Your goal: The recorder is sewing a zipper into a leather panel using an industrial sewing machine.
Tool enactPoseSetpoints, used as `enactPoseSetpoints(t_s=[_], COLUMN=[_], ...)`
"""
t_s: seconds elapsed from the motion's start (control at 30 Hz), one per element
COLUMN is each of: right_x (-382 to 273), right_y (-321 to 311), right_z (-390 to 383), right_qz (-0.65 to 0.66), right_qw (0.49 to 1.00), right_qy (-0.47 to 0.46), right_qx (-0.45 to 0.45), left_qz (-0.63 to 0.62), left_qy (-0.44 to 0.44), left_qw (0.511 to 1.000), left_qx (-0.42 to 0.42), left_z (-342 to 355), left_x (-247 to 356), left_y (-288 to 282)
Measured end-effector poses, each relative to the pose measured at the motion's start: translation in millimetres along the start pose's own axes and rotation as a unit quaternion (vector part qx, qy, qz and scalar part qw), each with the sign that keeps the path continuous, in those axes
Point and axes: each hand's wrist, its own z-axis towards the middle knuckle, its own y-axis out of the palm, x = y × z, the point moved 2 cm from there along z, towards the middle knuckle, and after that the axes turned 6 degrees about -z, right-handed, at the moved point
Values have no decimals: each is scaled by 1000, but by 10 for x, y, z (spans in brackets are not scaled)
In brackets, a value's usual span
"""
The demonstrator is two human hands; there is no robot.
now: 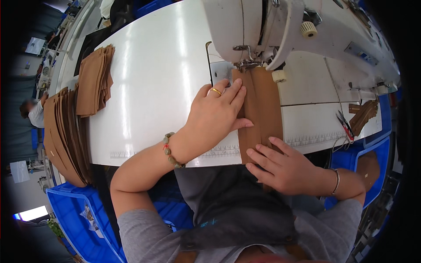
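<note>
A long strip of brown fabric (268, 105) runs from under the presser foot (249, 64) of a white sewing machine (324, 33) down to the table's front edge. A lengthwise seam or fold shows along it. My left hand (215, 107) lies flat on the strip's left side, fingers stretched toward the presser foot and thumb out to the right. Lower down, my right hand (285, 168) rests on the strip near the table edge with its fingers spread. Neither hand is wrapped round anything.
Stacks of brown fabric pieces (93, 81) (63, 136) lie on the left. At the right are small scissors (345, 126) with red handles and brown scraps (364, 117). Blue bins (83, 219) (379, 166) flank the white table (144, 92). A person (36, 113) sits far left.
</note>
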Motion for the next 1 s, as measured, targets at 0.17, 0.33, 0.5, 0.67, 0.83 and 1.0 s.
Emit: enactPoseSetpoints(t_s=[0.17, 0.33, 0.5, 0.67, 0.83, 1.0], right_x=[471, 889, 918, 946, 939, 974], right_y=[-290, 30, 402, 426, 441, 457], right_z=[161, 384, 407, 375, 400, 366], right_qz=[-103, -123, -58, -10, -5, 72], right_qw=[985, 956, 976, 980, 979, 973], right_qy=[33, -7, 30, 27, 14, 96], right_qx=[138, 267, 208, 197, 205, 198], left_qz=[-10, -21, -42, -116, -100, -80], left_qy=[-6, -9, -17, -67, -72, -62], left_qw=[1000, 999, 998, 990, 992, 995], left_qx=[11, 30, 33, 50, 29, 13], left_z=[-27, -34, -42, -21, -44, -43], left_x=[11, 12, 17, 25, 47, 69], left_y=[11, 25, -2, -47, -78, -69])
